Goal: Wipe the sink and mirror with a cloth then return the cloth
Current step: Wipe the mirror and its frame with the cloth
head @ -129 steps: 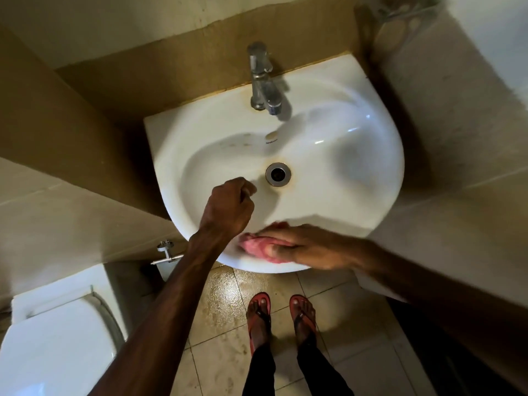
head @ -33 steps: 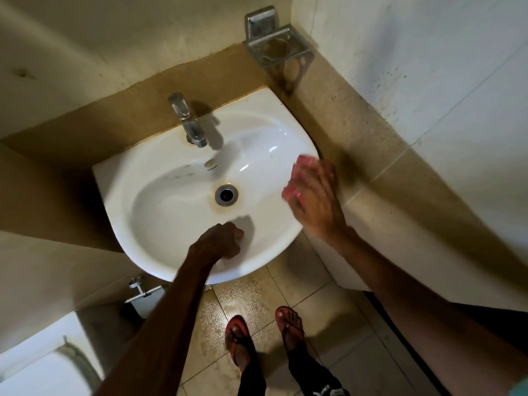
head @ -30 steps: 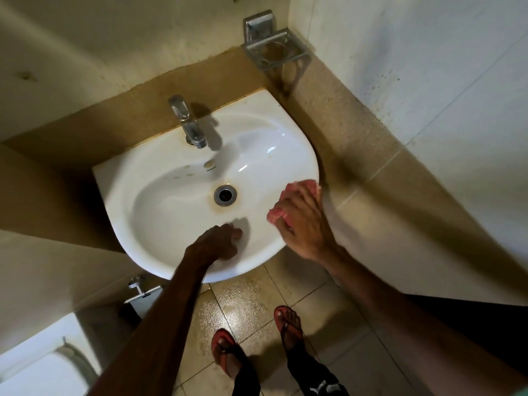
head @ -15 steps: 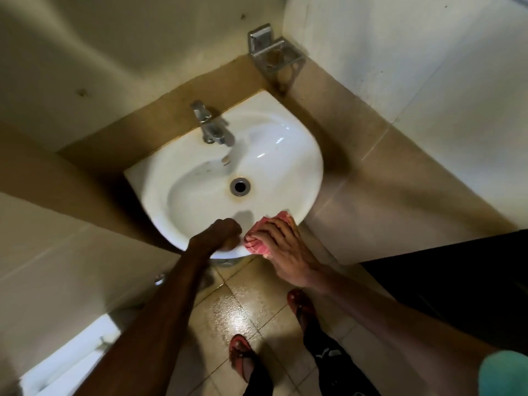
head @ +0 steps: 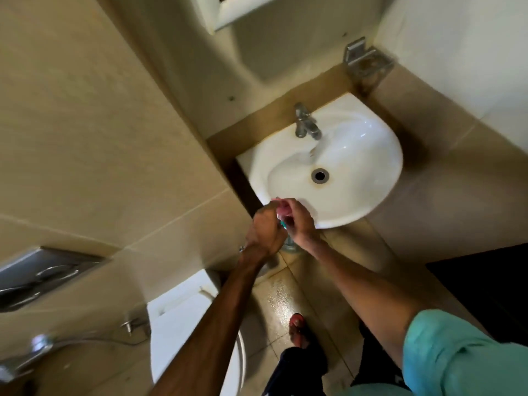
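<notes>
I am holding both hands together at the near rim of the white sink (head: 371, 178), just over its front-left edge. My left hand (head: 264, 228) is curling closed, and my right hand (head: 298, 221) is closing its grip on the pink cloth (head: 283, 208), which is bunching up between the two hands with only a small fold showing; whether the left grip is also pinching the cloth I cannot tell. A sliver of something teal is peeking out beneath my right fingers. The chrome tap (head: 305, 124) is standing at the back of the basin, the drain (head: 320, 175) lying open in the middle. The toilet (head: 183, 324) is sitting below my left forearm, and the mirror frame (head: 228, 15) is showing at the top edge.
</notes>
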Tool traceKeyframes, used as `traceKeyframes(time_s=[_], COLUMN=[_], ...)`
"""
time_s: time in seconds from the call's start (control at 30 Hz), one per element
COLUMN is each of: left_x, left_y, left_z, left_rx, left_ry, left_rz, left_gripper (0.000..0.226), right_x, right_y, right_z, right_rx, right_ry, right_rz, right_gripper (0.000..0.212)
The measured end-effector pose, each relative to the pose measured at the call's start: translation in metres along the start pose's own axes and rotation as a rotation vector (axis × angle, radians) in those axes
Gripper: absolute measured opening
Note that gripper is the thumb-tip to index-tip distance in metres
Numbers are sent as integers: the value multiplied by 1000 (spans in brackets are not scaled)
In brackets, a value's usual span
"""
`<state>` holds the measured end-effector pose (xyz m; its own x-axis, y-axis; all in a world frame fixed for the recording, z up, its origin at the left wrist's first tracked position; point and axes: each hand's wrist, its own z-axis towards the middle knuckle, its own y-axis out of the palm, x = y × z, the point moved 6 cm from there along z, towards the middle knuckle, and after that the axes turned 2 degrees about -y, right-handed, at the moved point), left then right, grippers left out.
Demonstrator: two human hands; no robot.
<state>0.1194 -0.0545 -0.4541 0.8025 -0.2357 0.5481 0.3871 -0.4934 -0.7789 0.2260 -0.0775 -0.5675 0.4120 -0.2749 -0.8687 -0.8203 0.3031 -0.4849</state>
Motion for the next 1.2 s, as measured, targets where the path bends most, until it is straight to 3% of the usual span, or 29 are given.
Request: traceKeyframes(time_s=[0.13, 0.23, 0.37, 0.47, 0.63, 0.83, 1.0, 1.1, 1.2], left_x=[10, 31, 81, 115, 152, 181, 202, 212, 218], left_y=[-51, -99, -159, -194, -236, -273, -296, -300, -307], left_z=[-14, -19, -32, -43, -66, -80, -87, -90, -85], left_rx=[91, 222, 331, 374, 478, 540, 639, 670, 644], left_ry=[64, 131, 288, 402, 564, 664, 721, 766, 775], left_rz=[-55, -170, -190, -192, -148, -158, -105, -56, -75], left_gripper=[60, 57, 45, 35, 25, 44, 62, 73, 73], right_x=[-47, -91, -176, -220, -271, -339, -380, -393, -402], right_y=[-29, -68, -128, -163, -213, -251, -267, -272, -285], right_z=[23, 26, 6, -6, -16, -26, -26, -27, -27], right_rx=[2, -18, -86, -108, 41, 80, 92, -26, -94], right_ry=[278, 246, 137, 48, -36, -166, -182, -146, -164], right_rz=[519, 722, 972, 917, 647, 400, 483, 694, 732], right_gripper=[54, 65, 57, 45, 28, 41, 37, 25, 21])
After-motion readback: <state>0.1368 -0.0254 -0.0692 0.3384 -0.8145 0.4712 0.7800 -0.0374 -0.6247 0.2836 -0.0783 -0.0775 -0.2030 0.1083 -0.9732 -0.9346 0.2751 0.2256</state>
